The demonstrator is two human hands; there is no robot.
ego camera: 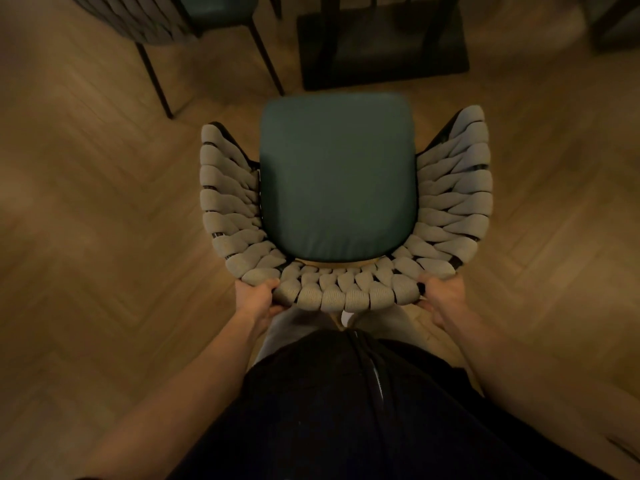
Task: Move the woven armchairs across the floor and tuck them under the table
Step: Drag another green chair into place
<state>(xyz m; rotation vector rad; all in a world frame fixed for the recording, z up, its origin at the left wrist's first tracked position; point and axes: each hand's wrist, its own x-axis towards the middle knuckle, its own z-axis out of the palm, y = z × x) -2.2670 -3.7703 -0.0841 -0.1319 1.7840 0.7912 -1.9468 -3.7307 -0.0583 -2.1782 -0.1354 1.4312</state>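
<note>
- Through the head camera I am looking straight down on a woven armchair (pixel 346 188) with thick grey rope wrapping around its curved back and arms, and a dark green seat cushion (pixel 337 174) sitting in the middle.
- My left hand (pixel 258 299) is gripping the back rim at its left corner, fingers (pixel 273 309) curling under the rope and clenching on it.
- My right hand (pixel 441 297) is gripping the matching right corner, thumb lying over the weave, clenching likewise.
- The armchair is standing on a herringbone wooden floor (pixel 104 202), facing a black square desk base (pixel 382 46) just beyond its front edge.
- A second grey woven armchair (pixel 166 19) with thin black legs is standing at upper left, beside that base.
</note>
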